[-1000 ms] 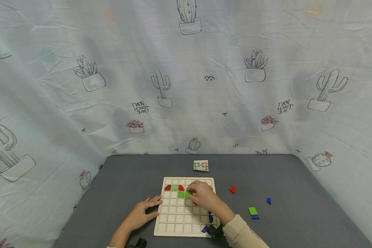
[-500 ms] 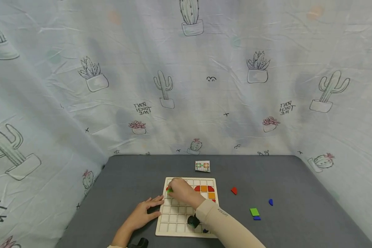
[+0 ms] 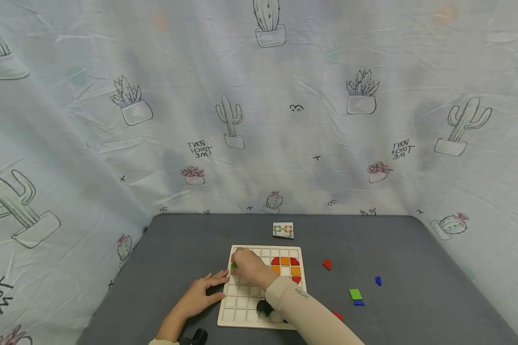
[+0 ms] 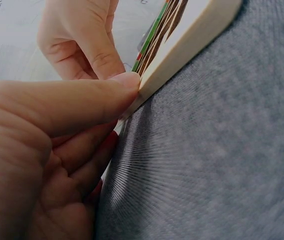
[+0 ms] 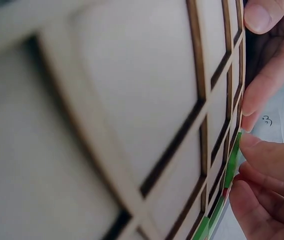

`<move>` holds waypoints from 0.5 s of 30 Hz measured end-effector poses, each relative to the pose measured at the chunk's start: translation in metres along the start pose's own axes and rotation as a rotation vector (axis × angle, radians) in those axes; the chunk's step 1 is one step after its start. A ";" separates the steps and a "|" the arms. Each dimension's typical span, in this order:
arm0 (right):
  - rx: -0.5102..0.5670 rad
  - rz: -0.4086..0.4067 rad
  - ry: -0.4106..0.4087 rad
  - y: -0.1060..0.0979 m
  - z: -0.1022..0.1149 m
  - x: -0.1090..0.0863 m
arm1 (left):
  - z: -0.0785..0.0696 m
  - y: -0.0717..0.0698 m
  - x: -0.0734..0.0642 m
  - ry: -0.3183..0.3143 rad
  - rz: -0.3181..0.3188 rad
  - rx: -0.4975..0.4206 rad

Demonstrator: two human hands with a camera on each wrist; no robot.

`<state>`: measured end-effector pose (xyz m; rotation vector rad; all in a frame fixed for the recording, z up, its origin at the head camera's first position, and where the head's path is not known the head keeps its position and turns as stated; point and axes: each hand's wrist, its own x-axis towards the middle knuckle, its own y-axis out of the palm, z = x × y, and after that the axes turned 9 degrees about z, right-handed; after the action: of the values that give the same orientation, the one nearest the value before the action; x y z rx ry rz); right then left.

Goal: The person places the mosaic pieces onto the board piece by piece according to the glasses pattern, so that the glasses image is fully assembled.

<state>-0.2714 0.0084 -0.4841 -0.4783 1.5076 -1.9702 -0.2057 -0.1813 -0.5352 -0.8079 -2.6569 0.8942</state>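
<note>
A light wooden grid board (image 3: 237, 315) lies on the dark grey table. My right hand (image 3: 249, 264) is over its upper left part, thumb and fingertips pinching a green square tile (image 3: 234, 266) at the left column. In the right wrist view that green tile (image 5: 233, 160) stands at the board's edge between the fingers. My left hand (image 3: 198, 296) rests beside the board, extended fingers and thumb touching its left edge. In the left wrist view the left thumb (image 4: 92, 102) presses the board's side. Red quarter-round (image 3: 295, 261) and orange square tiles (image 3: 295, 271) sit in right-hand cells. My right hand hides several cells.
A small printed pattern card (image 3: 283, 230) lies behind the board. To the right lie a loose red piece (image 3: 327, 264), a green tile (image 3: 356, 294), a blue piece (image 3: 359, 303) and another blue piece (image 3: 378, 281). A red piece (image 3: 337, 315) shows beside the right sleeve.
My right hand has moved left from the board's upper middle to its left column, where it holds a green tile. The red and orange tiles on the right are uncovered. The left hand stays put.
</note>
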 end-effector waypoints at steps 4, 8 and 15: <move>-0.033 -0.009 0.006 0.002 -0.002 0.001 | -0.001 0.000 0.000 -0.004 0.003 -0.003; -0.023 -0.015 0.008 0.002 -0.003 0.001 | -0.002 0.000 0.000 -0.001 0.004 0.003; 0.145 -0.018 0.030 -0.009 -0.011 -0.012 | -0.004 0.000 -0.001 -0.001 -0.008 0.038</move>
<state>-0.2714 0.0252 -0.4780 -0.4039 1.3697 -2.0917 -0.2037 -0.1794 -0.5324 -0.7871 -2.6341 0.9402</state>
